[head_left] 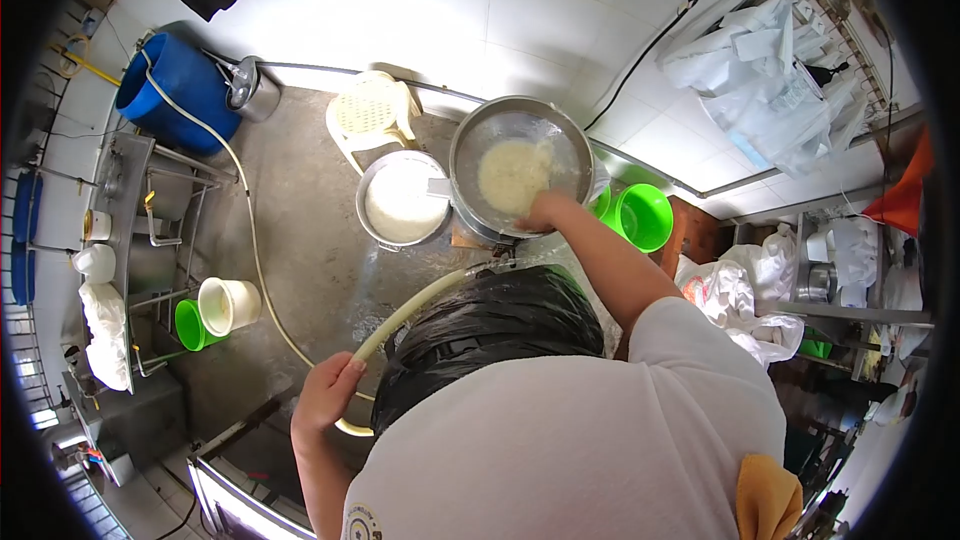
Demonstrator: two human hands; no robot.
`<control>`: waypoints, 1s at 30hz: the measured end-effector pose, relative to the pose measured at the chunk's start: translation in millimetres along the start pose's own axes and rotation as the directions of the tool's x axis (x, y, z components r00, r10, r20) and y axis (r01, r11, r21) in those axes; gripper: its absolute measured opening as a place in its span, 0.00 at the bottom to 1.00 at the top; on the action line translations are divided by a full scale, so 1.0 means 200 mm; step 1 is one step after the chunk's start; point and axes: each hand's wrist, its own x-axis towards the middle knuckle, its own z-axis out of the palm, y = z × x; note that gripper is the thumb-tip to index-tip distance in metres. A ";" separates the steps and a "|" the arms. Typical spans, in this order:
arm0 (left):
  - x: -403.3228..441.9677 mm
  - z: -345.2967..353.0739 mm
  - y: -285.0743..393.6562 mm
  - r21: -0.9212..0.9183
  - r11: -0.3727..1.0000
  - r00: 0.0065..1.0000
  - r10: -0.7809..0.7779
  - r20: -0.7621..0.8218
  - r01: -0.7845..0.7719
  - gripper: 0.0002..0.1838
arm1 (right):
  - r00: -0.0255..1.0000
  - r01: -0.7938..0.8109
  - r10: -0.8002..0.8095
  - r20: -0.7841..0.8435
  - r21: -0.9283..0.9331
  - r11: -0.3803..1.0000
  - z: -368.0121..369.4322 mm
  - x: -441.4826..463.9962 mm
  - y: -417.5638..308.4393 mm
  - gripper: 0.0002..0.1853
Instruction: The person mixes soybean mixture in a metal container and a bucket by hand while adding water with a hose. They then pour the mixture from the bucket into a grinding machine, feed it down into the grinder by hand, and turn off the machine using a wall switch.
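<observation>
My left hand (330,390) is closed round a pale yellow hose (415,305), whose end reaches toward the middle, above a black plastic apron (480,330). At the lower right edge of a large round metal pan (470,155) is my right hand (540,212); its fingers are too small to make out. A pale, wet mass (515,175) lies in the pan. Just left of it, a metal pot (365,190) on the floor holds white contents (402,202).
A cream plastic stool (370,108) stands behind the pot. Green buckets (642,218) are right of the pan. At the left are a blue barrel (180,90), a white bucket (230,306) and a metal sink counter (125,180). Hose crosses the floor.
</observation>
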 end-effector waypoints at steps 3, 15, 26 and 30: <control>-0.04 -0.08 -0.31 0.129 0.987 0.979 -0.068 -0.190 0.094 0.19 | 0.988 0.155 -0.154 -0.020 0.189 0.970 0.09 0.11 -0.13 0.37; -0.27 0.14 -1.23 -0.032 0.814 0.709 -0.523 -0.473 0.580 0.25 | 0.880 0.120 -0.054 -0.473 0.110 0.987 0.03 0.58 -0.09 0.33; -0.31 0.57 -1.62 -0.133 0.852 0.601 -0.459 -0.654 0.506 0.25 | 0.947 0.112 -0.135 -0.292 -0.095 0.989 0.07 0.37 -0.07 0.27; -0.25 0.55 -1.56 -0.335 0.839 0.598 -0.541 -0.591 0.428 0.23 | 0.959 0.243 -0.224 -0.173 0.097 0.965 0.08 0.44 -0.06 0.21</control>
